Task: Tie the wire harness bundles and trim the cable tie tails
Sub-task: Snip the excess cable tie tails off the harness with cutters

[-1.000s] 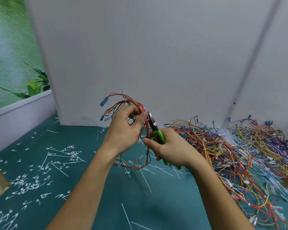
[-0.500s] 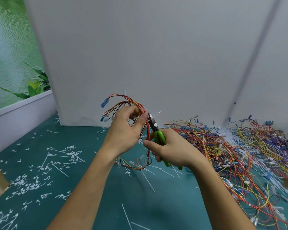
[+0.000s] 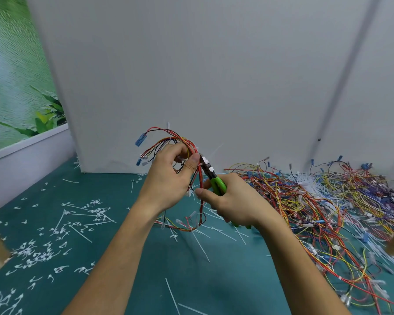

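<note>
The work surface was a teal mat [image 3: 214, 280], backed by a white partition panel [image 3: 191, 76] with a green foliage backdrop [image 3: 14, 76] to its left. A person's bare forearms reached in from the near edge.

The wire harness [image 3: 200, 178] was held clear of the mat, in front of the partition. It was a loop of mostly red wires with yellow, orange and black strands. Blue connectors [image 3: 140, 140] stood out at its upper left, and its lower end hung down to the mat between the arms. A white cable tie [image 3: 195, 148] circled the bundle near the top.

The left hand [image 3: 166, 178] gripped the harness, fingers curled round the upper strands and the thumb pressed to the red wires. The right hand [image 3: 234, 205] was wrapped round the green handles of a pair of cutters [image 3: 217, 183], the metal head lying against the bundle just beside the left thumb. Whether the blades were closed could not be told.

Trimmed white tie tails [image 3: 93, 212] littered the mat to the left. A large tangled pile of harnesses [image 3: 316, 201] lay to the right, against the partition.
</note>
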